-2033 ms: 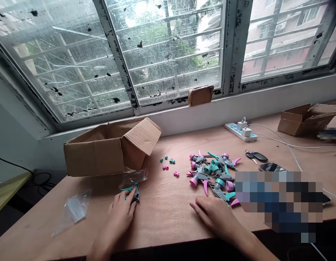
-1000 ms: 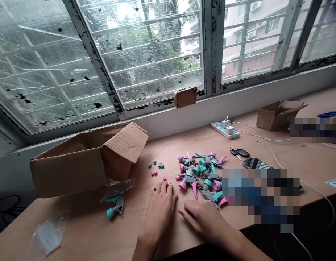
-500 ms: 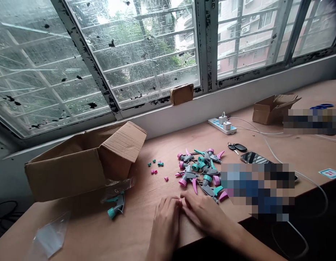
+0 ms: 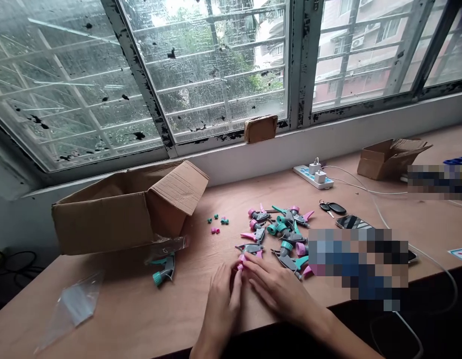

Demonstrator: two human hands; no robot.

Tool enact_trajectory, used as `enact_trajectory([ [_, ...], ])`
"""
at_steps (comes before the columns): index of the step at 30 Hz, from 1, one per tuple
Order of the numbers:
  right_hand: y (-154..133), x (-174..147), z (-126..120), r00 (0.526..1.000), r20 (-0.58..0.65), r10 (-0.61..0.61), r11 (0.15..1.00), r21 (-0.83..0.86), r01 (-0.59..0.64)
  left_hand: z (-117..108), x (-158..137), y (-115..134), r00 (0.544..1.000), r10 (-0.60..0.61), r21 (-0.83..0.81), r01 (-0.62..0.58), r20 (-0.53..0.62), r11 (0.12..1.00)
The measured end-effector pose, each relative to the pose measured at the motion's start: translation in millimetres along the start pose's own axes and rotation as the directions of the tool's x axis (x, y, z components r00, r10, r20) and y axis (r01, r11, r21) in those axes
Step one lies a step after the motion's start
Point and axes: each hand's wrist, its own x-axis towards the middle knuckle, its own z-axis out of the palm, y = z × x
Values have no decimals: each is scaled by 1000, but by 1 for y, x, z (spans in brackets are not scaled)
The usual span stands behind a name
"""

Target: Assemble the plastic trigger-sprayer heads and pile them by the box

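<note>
Touching the right hand [image 4: 276, 286], a pink-and-grey spray head [image 4: 251, 248] lies beyond it.

Big box [image 4: 103, 224]: left rear of table [image 4: 141, 324], below window [image 4: 216, 75]. Lone spray head [image 4: 169, 269] just in front of its right end; plastic bag [image 4: 79, 304] further left and nearer. Small caps [image 4: 215, 230] between box and spray head pile [image 4: 290, 234]. Left hand [image 4: 222, 294] and right hand [image 4: 277, 284] at pile's front-left, left one outboard. Power strip [image 4: 303, 174] behind pile; small box [image 4: 373, 165] right of strip. Keys [image 4: 336, 208], then phone [image 4: 352, 223] in front, right of pile.
</note>
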Motion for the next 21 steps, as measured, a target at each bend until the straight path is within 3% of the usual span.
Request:
enact_trajectory([
  [4, -3, -1, -4, 997, -11, -74, 992, 105, 75, -2, 0, 2, 998, -63, -209, 62, 6, 976],
  [6, -3, -1, -5, 996, -35, -78, 989, 120, 82, -3, 0, 4, 997, -72, -229, 73, 12, 971],
  [15, 4, -4, 4, 979, -174, -104, 980, 151, 131, -10, -1, 10, 989, 147, 1, -147, 35, 989],
  [21, 1, -4, 1, 967, -249, -55, 981, 167, 99, -5, -6, 7, 959, 236, 324, -276, 159, 905],
])
